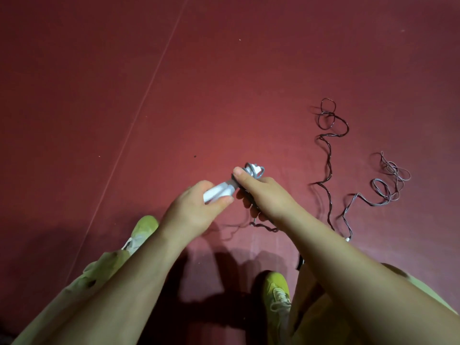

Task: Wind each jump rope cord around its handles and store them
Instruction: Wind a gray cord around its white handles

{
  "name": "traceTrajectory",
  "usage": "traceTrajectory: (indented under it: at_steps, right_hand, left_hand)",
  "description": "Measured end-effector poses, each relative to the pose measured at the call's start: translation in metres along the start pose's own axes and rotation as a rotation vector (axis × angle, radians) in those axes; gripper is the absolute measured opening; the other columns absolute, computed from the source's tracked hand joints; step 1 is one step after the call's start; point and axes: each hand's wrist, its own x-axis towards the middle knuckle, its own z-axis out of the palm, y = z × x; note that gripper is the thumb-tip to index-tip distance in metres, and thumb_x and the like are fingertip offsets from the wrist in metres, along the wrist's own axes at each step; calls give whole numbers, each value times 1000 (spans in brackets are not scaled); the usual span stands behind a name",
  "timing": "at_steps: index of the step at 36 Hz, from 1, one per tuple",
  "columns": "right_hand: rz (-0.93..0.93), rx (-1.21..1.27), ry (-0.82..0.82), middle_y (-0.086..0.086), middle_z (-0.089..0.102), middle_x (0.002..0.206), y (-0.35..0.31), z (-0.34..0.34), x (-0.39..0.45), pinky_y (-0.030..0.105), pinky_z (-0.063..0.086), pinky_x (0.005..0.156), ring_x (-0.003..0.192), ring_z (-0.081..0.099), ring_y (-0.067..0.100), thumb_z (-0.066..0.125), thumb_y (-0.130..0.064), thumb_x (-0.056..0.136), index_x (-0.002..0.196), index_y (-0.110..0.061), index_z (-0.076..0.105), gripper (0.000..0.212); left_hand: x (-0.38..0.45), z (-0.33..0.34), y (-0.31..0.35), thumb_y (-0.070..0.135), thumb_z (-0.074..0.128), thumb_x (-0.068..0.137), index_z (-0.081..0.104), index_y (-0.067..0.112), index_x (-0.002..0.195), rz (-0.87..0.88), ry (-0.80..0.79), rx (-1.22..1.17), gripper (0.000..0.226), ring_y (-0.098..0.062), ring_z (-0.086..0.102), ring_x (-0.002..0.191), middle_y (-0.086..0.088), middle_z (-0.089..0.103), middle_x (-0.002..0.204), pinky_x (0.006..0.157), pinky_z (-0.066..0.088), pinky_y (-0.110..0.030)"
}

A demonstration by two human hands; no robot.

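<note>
Head view: left hand [196,210] and right hand [263,195] are clamping white handles [220,191] above the floor [224,83]; grey cord [254,170] is looping limp, light, springy; pinching near handles suits.

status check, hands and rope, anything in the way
Left hand grips white handles. Right hand pinches grey cord wound at their tips. Loose cords trail on floor, right.

Two loose cords [328,155] [383,185] lie on the floor [224,70], right of the hands [194,210] [263,195]
</note>
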Motion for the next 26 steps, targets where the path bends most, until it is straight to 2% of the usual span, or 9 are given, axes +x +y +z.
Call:
traceTrajectory:
  at_steps: [4, 7, 10, 13, 16, 18, 22, 24, 26]
  right_hand:
    - [-76, 73, -1, -2, 45, 52, 1, 2, 1, 23, 28, 42, 41, 36, 12, 57, -50, 90, 64, -18, 57, 42]
    - [-120, 110, -6, -5, 38, 48, 1, 3, 1, 24, 25, 42, 41, 30, 10, 59, -40, 89, 58, -21, 49, 38]
    - [-151, 171, 7, -5, 32, 46, -2, 1, -1, 23, 21, 42, 40, 24, 9, 56, -38, 74, 54, -22, 41, 30]
    - [-178, 261, -22, -3, 28, 46, -5, -3, -2, 23, 16, 42, 41, 20, 11, 51, -31, 72, 53, -20, 38, 25]
    - [-212, 306, -79, 4, 28, 52, -5, -6, -6, 31, 13, 49, 45, 22, 14, 47, -30, 73, 61, -13, 41, 22]
    - [-237, 318, -99, 8, 30, 57, -5, -7, -7, 36, 14, 53, 48, 24, 16, 46, -30, 73, 70, -9, 45, 21]
    - [-199, 291, -210, 10, 40, 56, -3, -11, -1, 30, 24, 49, 51, 33, 19, 46, -38, 75, 70, -10, 48, 29]
    - [-163, 255, -276, 9, 45, 54, -1, -14, 2, 28, 31, 48, 50, 38, 19, 46, -42, 78, 76, -8, 55, 35]
    - [-125, 260, -300, 10, 46, 57, 0, -18, 3, 30, 30, 47, 51, 39, 20, 51, -44, 80, 86, -5, 59, 41]
  left_hand:
    - [-3, 6, 3, 45, 67, 76, 44, 16, 79, 32, -16, 10, 37, -19, 40, 59, 7, 44, 65, 52, 29, -32]
    - [-1, 5, 2, 45, 70, 75, 45, 11, 77, -44, -176, -60, 43, -16, 39, 61, 8, 44, 65, 57, 31, -32]
    - [-6, 1, 8, 46, 64, 84, 58, 14, 83, -127, -451, -442, 33, -20, 53, 69, 1, 58, 72, 62, 41, -24]
    - [-13, -5, 16, 65, 48, 79, 67, 14, 95, -296, -653, -737, 57, -25, 68, 79, -9, 72, 84, 80, 51, -35]
    - [-13, -8, 17, 73, 28, 71, 68, 1, 93, -356, -828, -886, 85, -28, 65, 66, -15, 67, 74, 73, 50, -39]
    - [-13, -8, 16, 74, 24, 74, 68, -1, 88, -339, -902, -975, 87, -26, 57, 57, -12, 58, 65, 64, 48, -36]
    - [-13, -8, 15, 72, 25, 79, 66, 8, 76, -294, -873, -950, 76, -18, 40, 46, -5, 42, 58, 45, 32, -23]
    - [-13, -8, 15, 70, 27, 79, 63, 8, 76, -277, -791, -853, 72, -16, 36, 44, -5, 40, 57, 44, 25, -21]
    - [-12, -8, 15, 70, 28, 77, 61, 7, 77, -243, -701, -755, 71, -15, 36, 43, -4, 42, 55, 44, 23, -20]
